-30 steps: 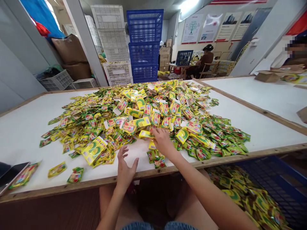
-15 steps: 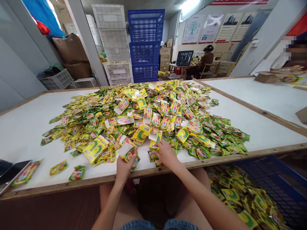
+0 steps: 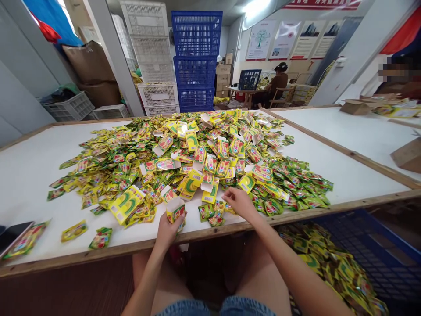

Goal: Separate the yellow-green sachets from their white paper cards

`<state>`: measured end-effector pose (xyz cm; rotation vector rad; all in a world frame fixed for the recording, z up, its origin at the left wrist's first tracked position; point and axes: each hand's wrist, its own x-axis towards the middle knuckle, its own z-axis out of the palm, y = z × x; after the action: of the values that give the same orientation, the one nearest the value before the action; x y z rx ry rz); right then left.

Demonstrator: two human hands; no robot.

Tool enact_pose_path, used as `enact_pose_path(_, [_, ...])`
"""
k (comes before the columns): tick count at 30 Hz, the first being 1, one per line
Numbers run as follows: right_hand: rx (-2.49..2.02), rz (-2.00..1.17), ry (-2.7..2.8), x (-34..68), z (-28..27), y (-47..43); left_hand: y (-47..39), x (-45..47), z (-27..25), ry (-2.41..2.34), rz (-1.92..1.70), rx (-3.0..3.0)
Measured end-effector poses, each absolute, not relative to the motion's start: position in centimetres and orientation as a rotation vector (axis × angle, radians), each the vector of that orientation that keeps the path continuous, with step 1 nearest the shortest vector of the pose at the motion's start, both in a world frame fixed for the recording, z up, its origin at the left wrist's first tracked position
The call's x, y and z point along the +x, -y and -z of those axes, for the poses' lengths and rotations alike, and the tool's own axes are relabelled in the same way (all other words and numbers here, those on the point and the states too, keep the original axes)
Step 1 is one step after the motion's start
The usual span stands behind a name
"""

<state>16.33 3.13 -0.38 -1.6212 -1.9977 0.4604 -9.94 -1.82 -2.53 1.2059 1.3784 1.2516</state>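
Observation:
My left hand [image 3: 169, 229] grips a small yellow-and-green carton [image 3: 175, 210] near the table's front edge. The carton's white end flap stands up, and the fingers behind it are partly hidden. My right hand [image 3: 239, 202] hovers over the table with bent, slightly parted fingers and no packet visible in them. Just left of those fingertips lie a few green snack packets [image 3: 216, 219]. A yellow carton [image 3: 210, 192] rests behind them. Farther back spreads a heap of small packets [image 3: 128, 151] with several open cartons on top.
Wooden strips edge the white table [image 3: 26, 175]. A phone [image 3: 15, 237] lies at the left corner. Below right stands a blue crate [image 3: 378, 245] with yellow packets beside it. Stacked blue crates [image 3: 197, 35] rise behind the table. Another person [image 3: 279, 83] sits at the back.
My right hand has lifted off the green packets and moved right, leaving them on the table. The carton in my left hand has turned more upright. The whole view has shifted slightly.

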Motion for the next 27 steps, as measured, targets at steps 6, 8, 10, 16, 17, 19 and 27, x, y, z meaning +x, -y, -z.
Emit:
enact_pose_path(6, [-1.589,-0.261,2.255,19.2,2.2,-1.1,1.6,-9.7,2.3,-1.374,-1.196,1.206])
enact_pose_path(8, [-1.626,-0.142,2.268,19.1,2.5,-1.0,1.6,-9.7,2.1,-1.369,-1.179,1.205])
enact_pose_path(10, [-1.611,-0.109,2.25,19.0,2.4,-1.2,1.5,-9.8,2.0,-1.342,-1.139,1.194])
enact_pose_path(16, [-1.518,-0.576,1.706,18.7,2.5,-1.0,-0.1,-8.2,1.2,-1.269,-0.916,1.351])
enact_pose_path(17, [-1.498,-0.71,1.61,18.6,2.6,-0.8,-0.5,-7.7,1.1,-1.254,-0.859,1.403])
enact_pose_path(19, [-1.439,-0.923,1.479,18.3,3.0,-0.5,-1.0,-6.8,0.8,-1.232,-0.74,1.465])
enact_pose_path(27, [-1.303,-1.202,1.431,17.3,2.7,-0.2,-0.8,-8.1,0.1,-1.084,-0.963,1.166])
